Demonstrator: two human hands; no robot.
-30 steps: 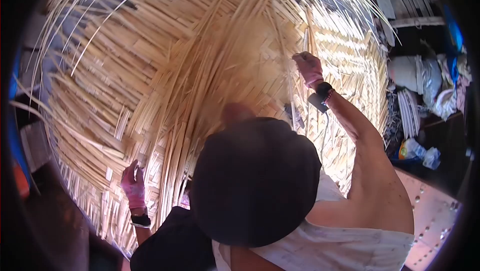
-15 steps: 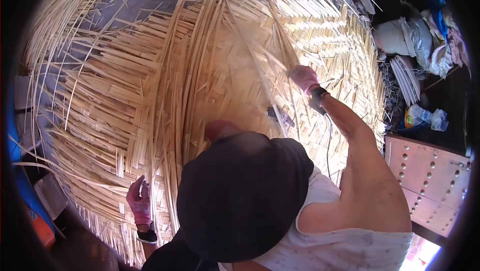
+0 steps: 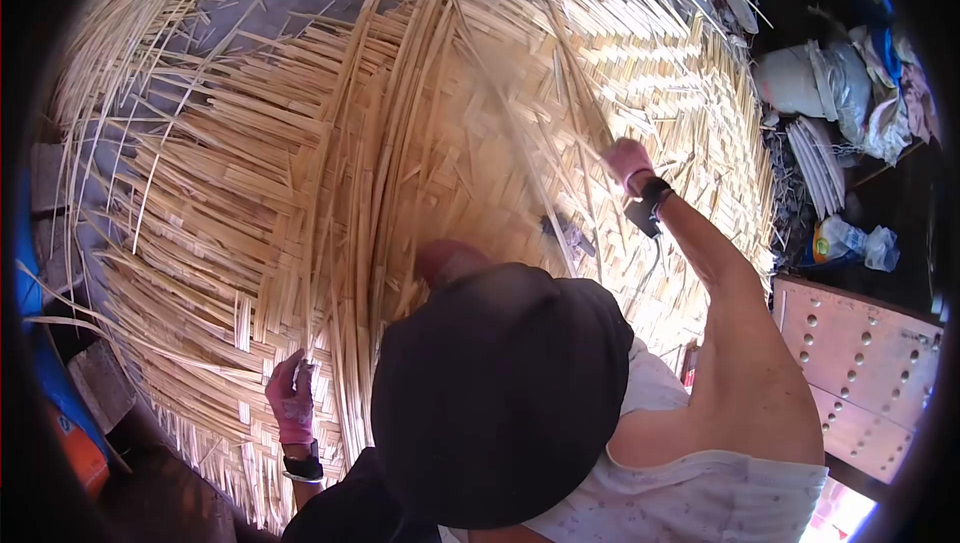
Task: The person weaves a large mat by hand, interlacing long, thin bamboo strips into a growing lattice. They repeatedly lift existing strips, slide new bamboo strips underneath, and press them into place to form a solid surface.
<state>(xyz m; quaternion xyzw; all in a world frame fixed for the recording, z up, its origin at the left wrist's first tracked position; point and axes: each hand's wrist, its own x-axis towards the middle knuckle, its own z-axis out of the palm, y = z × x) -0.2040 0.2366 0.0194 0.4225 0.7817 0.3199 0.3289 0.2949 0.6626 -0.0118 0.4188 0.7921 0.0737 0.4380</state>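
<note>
A large woven mat (image 3: pixel 230 193) of pale flat strips fills most of the view. My right hand (image 3: pixel 627 163), in a pink glove, is closed at the lower end of a long strip (image 3: pixel 585 103) above the mat's right part. At the lower left, my left hand (image 3: pixel 290 401), also gloved in pink, rests at the mat with bent fingers pinched together; what lies between them is too small to tell. A bundle of long loose strips (image 3: pixel 385 133) runs down the middle. A dark device with a cable (image 3: pixel 643 218) is near my right wrist.
A black cap (image 3: pixel 500 393) hides the lower middle. A blurred reddish shape (image 3: pixel 450 261) shows just above it. Bags (image 3: pixel 845 243) and a white container (image 3: pixel 795 81) stand at the right, above a studded panel (image 3: pixel 840 363). An orange object (image 3: pixel 78 453) lies at the lower left.
My right hand has moved to the right and slightly down. My left hand has shifted a little to the right. The cap has also moved slightly right.
</note>
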